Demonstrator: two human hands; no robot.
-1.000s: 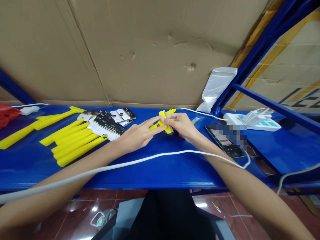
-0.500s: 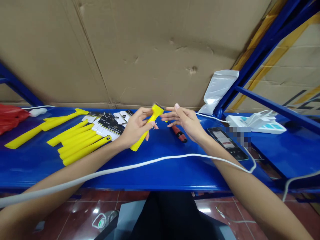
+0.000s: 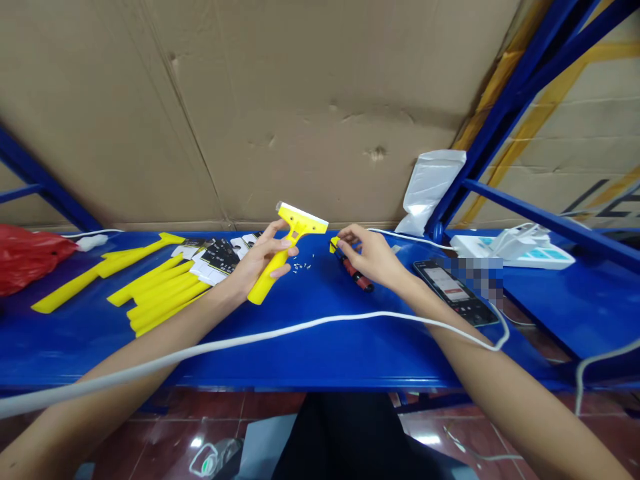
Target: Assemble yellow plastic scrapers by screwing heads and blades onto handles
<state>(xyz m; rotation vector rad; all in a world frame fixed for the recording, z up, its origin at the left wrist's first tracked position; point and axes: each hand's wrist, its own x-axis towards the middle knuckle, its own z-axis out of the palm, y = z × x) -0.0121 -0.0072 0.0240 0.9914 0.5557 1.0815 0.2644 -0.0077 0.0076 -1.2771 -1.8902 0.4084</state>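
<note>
My left hand (image 3: pixel 267 257) is closed round the handle of a yellow scraper (image 3: pixel 301 223). The scraper's wide head points up and away, with a pale strip along its edge and small holes in its face. On the bench, my right hand (image 3: pixel 373 253) has its fingers curled round the upper end of a red and black screwdriver (image 3: pixel 359 277). A small yellow piece (image 3: pixel 334 245) shows at that end, partly behind the fingertips; whether it is joined to the tool is unclear. Several tiny screws (image 3: pixel 301 267) lie between my hands.
Several yellow handles (image 3: pixel 160 290) and black-and-white cards (image 3: pixel 217 257) lie at left, beside a red bag (image 3: pixel 30 260). At right are a phone (image 3: pixel 453 290) and a white power strip (image 3: pixel 540 257). A white cable (image 3: pixel 300 323) crosses the front; cardboard (image 3: pixel 300 113) stands behind the blue bench (image 3: pixel 300 360).
My right hand has left the scraper's head and come down to the screwdriver. In my left hand the scraper has turned, so its broad face now shows. The view has shifted slightly.
</note>
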